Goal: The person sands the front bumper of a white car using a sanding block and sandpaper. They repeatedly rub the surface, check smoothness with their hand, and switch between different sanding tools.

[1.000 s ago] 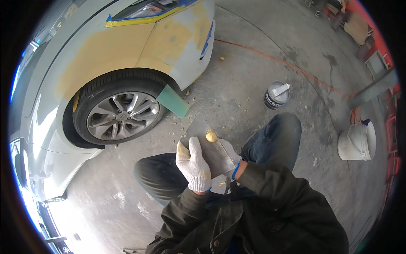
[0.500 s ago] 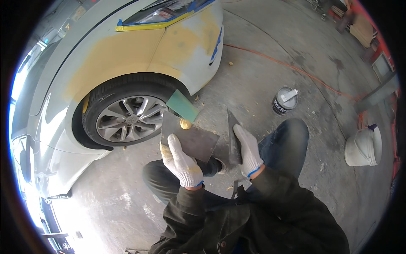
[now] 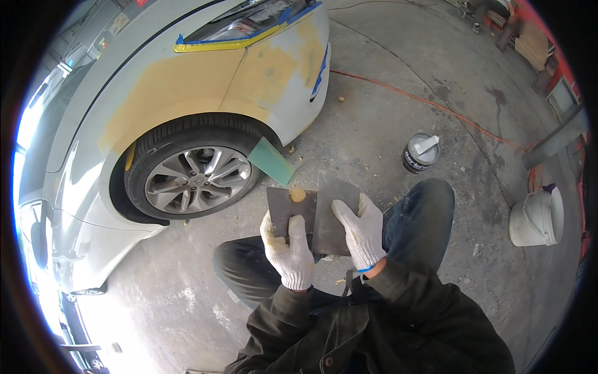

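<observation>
plates (image 3: 334, 219) near can (image 3: 413, 162), pale block (image 3: 428, 144) atop

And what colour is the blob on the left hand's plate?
Yellowish tan; the blob shows in the head view.

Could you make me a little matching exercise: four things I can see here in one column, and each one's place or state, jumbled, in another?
Column one
1. Left hand
2. Right hand
3. Green sheet
4. White bucket

Column two
A. Beside the car's wheel
B. Holds the grey plate, no lump showing
C. At the picture's right side
D. Holds the dark plate bearing a yellowish lump

Pairs: 1-D, 2-B, 3-A, 4-C
</observation>
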Action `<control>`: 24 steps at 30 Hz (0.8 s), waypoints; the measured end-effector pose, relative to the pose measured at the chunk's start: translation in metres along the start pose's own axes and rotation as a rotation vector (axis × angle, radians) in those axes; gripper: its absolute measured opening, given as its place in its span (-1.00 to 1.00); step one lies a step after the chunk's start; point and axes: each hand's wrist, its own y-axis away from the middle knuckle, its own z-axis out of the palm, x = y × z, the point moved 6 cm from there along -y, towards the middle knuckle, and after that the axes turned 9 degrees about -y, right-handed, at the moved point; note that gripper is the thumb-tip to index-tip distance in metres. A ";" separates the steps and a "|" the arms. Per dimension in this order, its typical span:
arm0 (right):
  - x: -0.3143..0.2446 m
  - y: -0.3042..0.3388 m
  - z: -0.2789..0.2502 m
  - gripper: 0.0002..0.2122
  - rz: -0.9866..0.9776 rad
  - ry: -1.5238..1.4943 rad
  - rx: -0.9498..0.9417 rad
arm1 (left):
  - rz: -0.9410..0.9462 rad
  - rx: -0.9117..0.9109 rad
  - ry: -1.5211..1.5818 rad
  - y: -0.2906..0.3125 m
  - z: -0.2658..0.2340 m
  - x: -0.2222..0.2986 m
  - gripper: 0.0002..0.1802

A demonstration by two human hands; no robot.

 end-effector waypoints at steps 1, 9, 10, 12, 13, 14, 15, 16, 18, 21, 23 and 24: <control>0.000 0.000 0.000 -0.83 0.011 0.006 -0.008 | -0.041 -0.038 0.005 0.002 0.001 -0.005 -0.56; -0.019 0.007 0.004 -0.85 -0.168 0.145 -0.052 | 0.114 -0.371 -0.526 0.002 0.001 -0.010 -0.58; -0.019 0.006 0.003 -0.85 -0.180 0.131 -0.044 | 0.113 -0.443 -0.562 0.002 0.002 -0.007 -0.58; -0.020 0.003 0.002 -0.86 -0.191 0.158 -0.073 | 0.187 -0.523 -0.557 0.002 0.005 -0.002 -0.65; -0.020 0.000 0.002 -0.86 -0.196 0.171 -0.091 | 0.223 -0.578 -0.600 0.003 0.005 -0.005 -0.67; -0.020 -0.003 0.003 -0.87 -0.167 0.136 -0.081 | 0.259 -0.633 -0.643 0.002 0.002 -0.010 -0.68; -0.021 -0.009 0.001 -0.88 -0.135 0.040 -0.080 | 0.294 -0.690 -0.683 0.004 0.002 -0.014 -0.69; -0.030 -0.010 -0.002 -0.92 -0.190 0.015 -0.054 | 0.349 -0.628 -0.622 0.005 0.001 -0.009 -0.73; -0.047 -0.017 -0.006 -0.91 -0.386 -0.063 0.022 | 0.148 -0.479 -0.525 0.001 -0.007 -0.014 -0.74; -0.064 -0.015 -0.006 -0.84 -0.556 0.094 0.081 | -0.250 -0.228 -0.138 -0.003 -0.018 -0.030 -0.73; -0.044 -0.010 -0.004 -0.85 -0.444 -0.026 0.027 | -0.331 -0.087 0.013 -0.005 -0.012 -0.032 -0.74; -0.042 -0.001 0.004 -0.85 -0.425 -0.023 -0.003 | -0.328 -0.070 0.012 -0.006 -0.008 -0.029 -0.74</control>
